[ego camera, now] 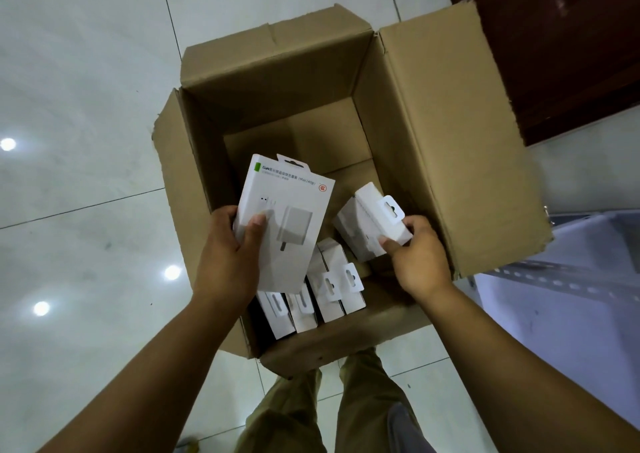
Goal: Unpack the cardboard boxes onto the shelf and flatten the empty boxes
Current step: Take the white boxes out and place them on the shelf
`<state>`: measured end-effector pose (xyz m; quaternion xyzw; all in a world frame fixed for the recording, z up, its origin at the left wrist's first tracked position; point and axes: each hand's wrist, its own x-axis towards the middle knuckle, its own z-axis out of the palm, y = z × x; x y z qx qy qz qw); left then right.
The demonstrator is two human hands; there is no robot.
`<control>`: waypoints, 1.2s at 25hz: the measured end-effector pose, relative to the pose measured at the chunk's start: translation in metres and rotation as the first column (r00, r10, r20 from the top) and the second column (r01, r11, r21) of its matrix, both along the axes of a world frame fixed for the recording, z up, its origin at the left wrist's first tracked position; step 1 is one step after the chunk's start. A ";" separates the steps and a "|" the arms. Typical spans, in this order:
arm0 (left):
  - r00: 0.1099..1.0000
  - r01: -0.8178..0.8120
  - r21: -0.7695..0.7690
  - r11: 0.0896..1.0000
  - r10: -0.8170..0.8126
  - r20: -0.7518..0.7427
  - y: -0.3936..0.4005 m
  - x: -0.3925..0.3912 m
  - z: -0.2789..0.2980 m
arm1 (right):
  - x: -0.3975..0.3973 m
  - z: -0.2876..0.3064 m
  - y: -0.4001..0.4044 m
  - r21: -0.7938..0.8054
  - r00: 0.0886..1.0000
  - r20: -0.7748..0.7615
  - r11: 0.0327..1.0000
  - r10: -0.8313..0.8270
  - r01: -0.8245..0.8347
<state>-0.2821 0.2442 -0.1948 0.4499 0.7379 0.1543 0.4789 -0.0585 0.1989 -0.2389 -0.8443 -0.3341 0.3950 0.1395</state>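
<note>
An open cardboard box (398, 113) stands on the tiled floor (86, 88). The left hand (230, 244) grips a charger pack (284, 220) above the box's near-left corner, hang tab pointing away. The right hand (415, 251) pinches a smaller pack (367, 224), tilted, inside.

Carton (408, 113) stands open on the floor (86, 88), directly ahead of the person's legs (363, 400), flaps folded outward. A row of packs (322, 296) stands on edge in its near end; the far end shows bare bottom. Left hand (228, 255) holds one pack (284, 224) above the row's left part. Right hand (415, 251) holds another pack (367, 224) at the right. Shelf (571, 279) lies right of the carton; a cabinet (571, 36) stands behind it at far right.
</note>
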 end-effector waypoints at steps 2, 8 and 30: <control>1.000 -0.006 0.010 1.000 0.005 0.019 0.000 0.001 0.008 | 0.003 0.012 0.000 0.064 0.999 -0.033 0.997 -0.030 0.032; 0.998 -0.012 0.040 0.999 0.010 0.056 -0.003 -0.001 0.058 | 0.011 0.091 -0.002 0.329 0.963 -0.246 0.926 -0.107 0.187; 0.853 0.315 0.160 0.936 -0.353 0.384 -0.106 0.091 0.305 | 0.065 0.337 -0.115 0.725 0.931 -0.278 0.583 -0.238 0.366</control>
